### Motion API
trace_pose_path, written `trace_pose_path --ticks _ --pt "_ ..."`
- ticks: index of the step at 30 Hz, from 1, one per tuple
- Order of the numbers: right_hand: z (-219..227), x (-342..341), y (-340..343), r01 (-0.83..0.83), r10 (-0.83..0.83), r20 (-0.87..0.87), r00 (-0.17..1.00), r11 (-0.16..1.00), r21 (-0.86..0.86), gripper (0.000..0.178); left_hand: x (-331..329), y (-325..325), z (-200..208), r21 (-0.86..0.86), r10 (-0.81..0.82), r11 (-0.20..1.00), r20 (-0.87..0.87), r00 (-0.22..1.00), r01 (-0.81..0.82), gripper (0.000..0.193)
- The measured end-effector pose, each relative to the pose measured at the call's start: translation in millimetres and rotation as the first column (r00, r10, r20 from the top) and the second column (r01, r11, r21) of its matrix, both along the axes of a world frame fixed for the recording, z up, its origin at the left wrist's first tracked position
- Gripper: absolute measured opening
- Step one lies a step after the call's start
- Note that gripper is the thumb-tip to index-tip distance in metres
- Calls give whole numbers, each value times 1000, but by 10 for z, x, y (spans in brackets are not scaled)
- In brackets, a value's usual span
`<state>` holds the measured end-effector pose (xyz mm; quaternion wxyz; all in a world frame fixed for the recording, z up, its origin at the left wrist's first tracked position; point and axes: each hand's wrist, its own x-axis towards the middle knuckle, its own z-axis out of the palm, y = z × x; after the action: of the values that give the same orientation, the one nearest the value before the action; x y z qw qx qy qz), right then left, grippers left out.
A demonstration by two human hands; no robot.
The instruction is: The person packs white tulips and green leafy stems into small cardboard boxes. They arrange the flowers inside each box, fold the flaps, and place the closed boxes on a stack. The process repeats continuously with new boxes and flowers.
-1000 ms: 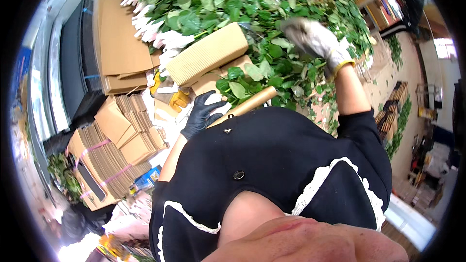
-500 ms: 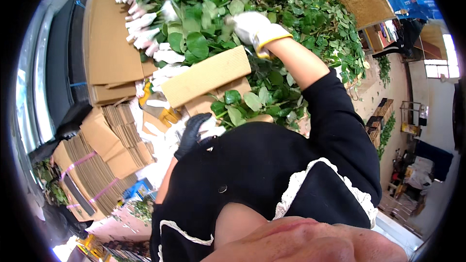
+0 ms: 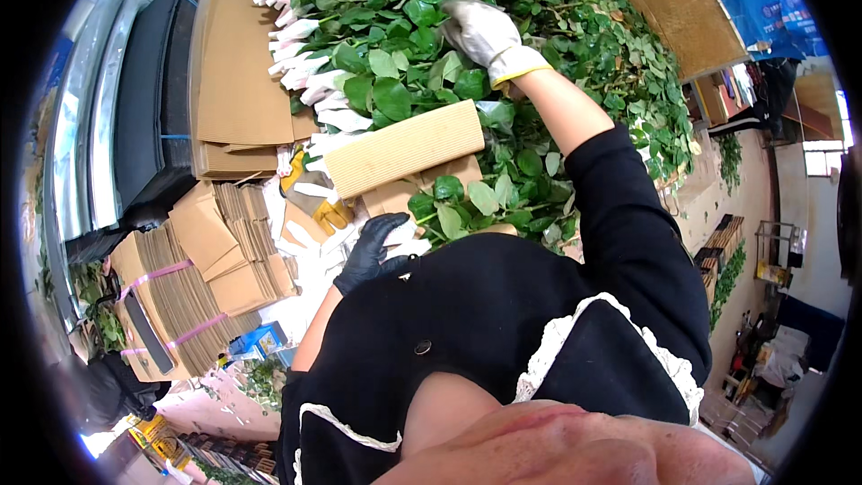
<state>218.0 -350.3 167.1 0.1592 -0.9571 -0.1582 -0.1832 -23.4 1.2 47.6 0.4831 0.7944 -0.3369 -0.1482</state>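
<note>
My right hand (image 3: 486, 34), in a white glove with a yellow-edged cuff, reaches into a large heap of leafy green stems (image 3: 575, 45). Its fingers curl down among the leaves; whatever they pinch is hidden. Along the heap's left side, white and pinkish wrapped flower heads (image 3: 301, 63) stick out in a row. Close to my body, my left hand (image 3: 366, 253) wears a dark glove. Its thumb and fingers curve around white wrapped heads (image 3: 406, 239), partly hidden by my top. A ribbed cardboard piece (image 3: 404, 149) lies between the hands, beside a leafy stem (image 3: 462, 207).
Yellow-and-grey work gloves (image 3: 319, 202) lie left of the ribbed cardboard. Farther left stand flat cardboard sheets (image 3: 242, 63), a dark stack of sheets (image 3: 153, 90) and strapped cardboard bundles (image 3: 171, 305). A large cardboard panel (image 3: 664, 0) borders the heap at the far right.
My right hand has shifted slightly right and up over the leaves, and its motion blur is gone. The whole view has moved a little; my left hand stays by the white wrapped heads.
</note>
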Motion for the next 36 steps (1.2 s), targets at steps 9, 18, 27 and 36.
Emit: trace_pose_path --ticks 9,18,27,36 --pt "-549 669 198 -34 -125 -425 896 938 -346 29 -25 -33 -74 -46 3 999 -11 1000 -4 69" --pt "827 582 7 -96 -13 -209 978 859 -503 28 -9 -39 122 -56 17 998 -60 998 -20 67" --pt "2335 1624 -156 164 432 148 890 -1 -986 19 -1 -20 6 -51 -7 999 -22 1000 6 68" --pt "1588 1276 65 336 -355 -137 925 931 -145 16 -11 -21 -184 -70 -10 998 -5 1000 9 68"
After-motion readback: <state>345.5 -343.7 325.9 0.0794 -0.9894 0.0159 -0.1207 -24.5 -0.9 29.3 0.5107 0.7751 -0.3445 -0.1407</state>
